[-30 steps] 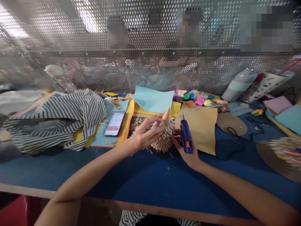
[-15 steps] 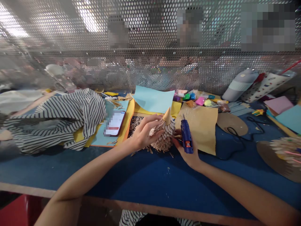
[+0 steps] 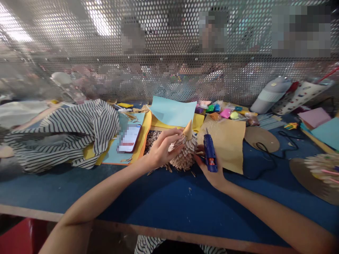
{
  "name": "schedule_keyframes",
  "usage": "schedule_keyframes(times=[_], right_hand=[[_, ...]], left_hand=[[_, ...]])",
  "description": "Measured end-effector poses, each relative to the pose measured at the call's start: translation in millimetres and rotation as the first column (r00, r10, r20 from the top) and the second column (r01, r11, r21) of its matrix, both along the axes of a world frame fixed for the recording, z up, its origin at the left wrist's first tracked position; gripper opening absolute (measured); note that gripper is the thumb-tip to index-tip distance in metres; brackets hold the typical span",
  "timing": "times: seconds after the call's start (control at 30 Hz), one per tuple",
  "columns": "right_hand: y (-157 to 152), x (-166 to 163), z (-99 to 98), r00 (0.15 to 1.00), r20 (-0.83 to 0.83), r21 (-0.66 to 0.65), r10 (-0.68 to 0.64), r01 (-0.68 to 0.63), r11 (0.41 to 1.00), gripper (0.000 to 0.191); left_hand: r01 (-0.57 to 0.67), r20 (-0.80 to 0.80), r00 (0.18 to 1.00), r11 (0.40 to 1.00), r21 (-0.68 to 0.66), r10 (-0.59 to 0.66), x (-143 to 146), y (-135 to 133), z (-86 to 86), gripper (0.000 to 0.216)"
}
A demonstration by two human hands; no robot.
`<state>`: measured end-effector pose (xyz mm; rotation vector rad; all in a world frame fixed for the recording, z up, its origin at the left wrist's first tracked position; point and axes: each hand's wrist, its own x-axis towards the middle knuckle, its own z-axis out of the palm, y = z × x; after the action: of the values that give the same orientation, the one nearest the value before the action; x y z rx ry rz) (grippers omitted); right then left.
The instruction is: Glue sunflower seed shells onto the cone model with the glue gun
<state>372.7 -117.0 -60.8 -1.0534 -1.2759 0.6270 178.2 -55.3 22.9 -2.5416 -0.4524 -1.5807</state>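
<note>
The **left hand** (image 3: 165, 150) has its fingers (image 3: 172, 138) curved and clamped around the side of a paper tree (image 3: 184, 153), a cone covered in overlapping tan paper scales, with a smooth paper tip (image 3: 188, 130) on top. The fingers of the **right hand** (image 3: 210, 173) are closed around the grip of a blue glue gun (image 3: 210, 155), its nozzle pointing up just beside the tree. Two fingertips (image 3: 200, 149) of that hand reach toward the tree's lower right side, though it is hard to tell whether they touch it.

The tree stands near the front of the blue surface (image 3: 53, 194), held up off it or just resting there; the hand hides the exact contact. It probably weighs little, but the scales look stiff, thin and easily bent or knocked loose. The safest hold seems to be a light one low on the body or at the base, away from the tip.

Just behind the tree lies a sheet of pale blue paper (image 3: 172, 111). To its right are a sheet of brown paper (image 3: 225, 141) and packets of colored clay (image 3: 219, 113). Left of it are a phone (image 3: 129, 138) with a blurred screen and a striped cloth (image 3: 66, 134). Well to the right sits a second scaled piece (image 3: 321, 173) on a brown card.
</note>
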Motion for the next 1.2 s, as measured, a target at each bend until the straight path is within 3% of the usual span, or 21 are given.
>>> schedule_keyframes(times=[0.5, 0.77, 0.9, 0.97, 1.07, 1.2], right_hand=[[-2, -1, 7.5, 1.000, 0.003, -0.014, 0.004, -0.004, 1.000, 0.025], [-3, -2, 4.0, 1.000, 0.013, 0.017, 0.004, -0.004, 1.000, 0.028], [-1, -2, 0.4, 0.997, 0.057, 0.065, -0.056, 0.052, 0.997, 0.018], [-1, -2, -0.7, 0.994, 0.069, 0.057, -0.085, 0.081, 0.995, 0.019], [-1, -2, -0.4, 0.992, 0.060, 0.023, -0.111, 0.110, 0.994, 0.023], [1, -1, 3.3, 0.981, -0.026, -0.025, -0.192, 0.191, 0.981, 0.026]], left_hand=[[-0.005, 0.003, 1.000, 1.000, -0.007, 0.005, 1, -1, 0.7, 0.031], [0.030, 0.081, 0.997, 0.981, -0.191, -0.015, 6, -4, -1.0, 0.048], [0.033, 0.094, 0.996, 0.902, -0.431, 0.009, 9, -1, 18.2, 0.047], [0.012, 0.047, 0.999, 0.855, -0.519, 0.014, 12, 4, 35.0, 0.032], [0.037, -0.039, 0.996, 0.764, -0.644, -0.081, 18, 15, 57.5, 0.013], [0.034, -0.006, 0.999, 0.724, -0.689, -0.053, 24, 25, 71.6, 0.013]])
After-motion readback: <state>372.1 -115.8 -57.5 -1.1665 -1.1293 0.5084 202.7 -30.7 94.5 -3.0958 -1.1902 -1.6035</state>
